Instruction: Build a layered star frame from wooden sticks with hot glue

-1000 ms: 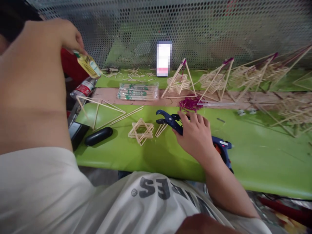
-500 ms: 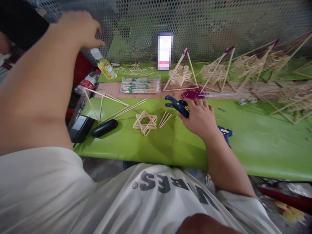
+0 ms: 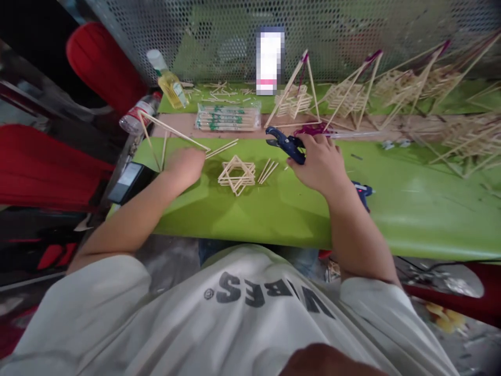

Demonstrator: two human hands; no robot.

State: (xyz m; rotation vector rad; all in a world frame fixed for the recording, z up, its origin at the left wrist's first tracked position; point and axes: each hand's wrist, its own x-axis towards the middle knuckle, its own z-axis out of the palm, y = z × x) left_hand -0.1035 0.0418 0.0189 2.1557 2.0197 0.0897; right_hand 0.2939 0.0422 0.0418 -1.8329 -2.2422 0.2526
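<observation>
My right hand point(image 3: 321, 163) is wrapped round dark blue cutters point(image 3: 287, 146), whose jaws are apart and point left. My left hand point(image 3: 186, 167) is low over the green surface, at the near ends of a few loose thin wooden sticks point(image 3: 222, 148) and beside a triangular stick frame point(image 3: 178, 130). Its fingers are turned away and hidden, so whether it grips a stick does not show. Between the hands lies a layered six-pointed star of sticks point(image 3: 237, 177). Several short sticks point(image 3: 268, 171) lie just right of it.
A glue gun point(image 3: 362, 192) lies by my right forearm. Behind are a bagged stick pack point(image 3: 228, 117), a phone point(image 3: 270, 60), purple thread point(image 3: 309, 128) and stick pyramids point(image 3: 294, 99). A yellow-liquid bottle point(image 3: 172, 86), a red-labelled bottle point(image 3: 136, 115) and a black box point(image 3: 129, 180) stand left.
My left hand has come down from above the bottles to the sticks on the green surface, covering the black case. My right hand keeps the cutters in nearly the same place. The view has shifted slightly.
</observation>
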